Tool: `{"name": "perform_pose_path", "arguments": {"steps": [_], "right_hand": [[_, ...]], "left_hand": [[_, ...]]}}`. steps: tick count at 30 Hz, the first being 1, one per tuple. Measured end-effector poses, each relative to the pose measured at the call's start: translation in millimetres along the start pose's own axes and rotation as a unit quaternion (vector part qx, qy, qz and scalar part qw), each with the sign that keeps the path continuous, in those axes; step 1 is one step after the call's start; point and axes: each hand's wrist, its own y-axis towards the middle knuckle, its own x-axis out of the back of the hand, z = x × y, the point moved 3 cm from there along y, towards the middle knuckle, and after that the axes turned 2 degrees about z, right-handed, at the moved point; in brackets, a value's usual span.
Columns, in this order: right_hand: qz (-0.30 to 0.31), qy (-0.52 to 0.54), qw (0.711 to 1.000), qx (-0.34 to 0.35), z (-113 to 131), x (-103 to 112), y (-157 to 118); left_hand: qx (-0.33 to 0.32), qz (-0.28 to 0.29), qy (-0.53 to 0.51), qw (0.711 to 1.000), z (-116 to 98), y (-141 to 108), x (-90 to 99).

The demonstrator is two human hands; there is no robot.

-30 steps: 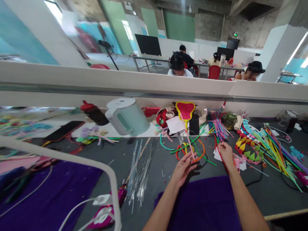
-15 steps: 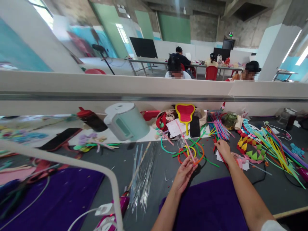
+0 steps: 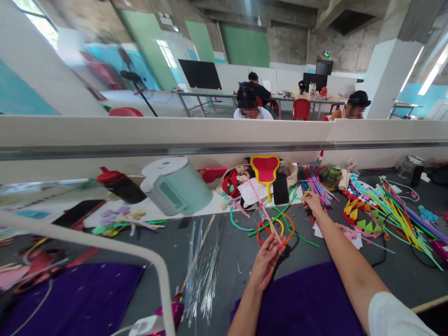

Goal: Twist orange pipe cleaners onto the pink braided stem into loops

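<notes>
At the far left, a dark purple cloth (image 3: 80,298) lies on the grey tabletop, with a red-lidded bottle (image 3: 124,186) tilted farther back. Right of the bottle stands a pale green electric kettle (image 3: 180,186). Thin silvery wires (image 3: 210,280) lie loosely bunched in front of it. Next comes the left hand (image 3: 266,263), palm partly turned up, thumb and fingertips pinching the lower end of a pink pipe cleaner (image 3: 263,209). The pipe cleaner slants up and leftward, its upper part over a white paper (image 3: 247,195). An orange curved stem (image 3: 293,226) ends beside these fingertips; whether they grip it too cannot be told. Behind, a red-and-yellow fan (image 3: 265,169) leans next to a black phone (image 3: 280,189). The right hand (image 3: 312,204) reaches out with bent fingers just beside a bundle of pink, purple and blue pipe cleaners (image 3: 318,183); it is unclear whether it grips anything. Farther right lie a band of yellow and green triangles (image 3: 369,225) and a multicoloured pipe-cleaner spread (image 3: 402,212).
</notes>
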Motion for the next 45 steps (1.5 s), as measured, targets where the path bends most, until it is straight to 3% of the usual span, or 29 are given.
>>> {"name": "perform_pose_path", "arguments": {"steps": [6,12,17,21,24,28,34,36,39,45], "right_hand": [[-0.036,0.04,0.995,0.082,16.0,12.9,-33.5],[-0.122,0.121,0.973,0.157,44.7,55.9,-73.4],[-0.18,0.214,0.943,0.18,63.6,96.3,-83.0],[-0.209,0.254,0.926,0.186,67.5,111.3,-91.4],[-0.201,0.256,0.926,0.192,71.1,109.2,-99.5],[-0.146,0.211,0.944,0.208,80.9,92.1,-107.5],[0.044,0.141,0.962,0.228,82.3,46.9,-109.7],[0.079,0.102,0.965,0.229,73.9,36.5,-109.2],[0.047,0.078,0.98,0.178,52.1,34.3,-106.0],[-0.032,0.061,0.991,0.112,9.9,50.2,-104.0]], "left_hand": [[-0.002,-0.004,0.002,1.0,-1.2,1.5,1.8],[-0.004,-0.004,0.009,1.0,-1.0,1.9,-1.5],[-0.003,-0.003,0.01,1.0,-0.8,1.8,-2.0],[-0.002,-0.002,0.016,1.0,-0.4,1.5,-2.3],[0.002,0.001,0.021,1.0,0.2,0.8,-3.7],[-0.001,0.002,0.018,1.0,0.8,-0.2,-4.9],[-0.002,0.009,0.021,1.0,1.1,-1.0,-5.2],[-0.002,0.009,0.02,1.0,0.9,-1.3,-5.1],[-0.001,0.014,0.018,1.0,0.5,-1.7,-5.2],[-0.001,0.014,0.012,1.0,0.9,-1.0,-6.2]]}}
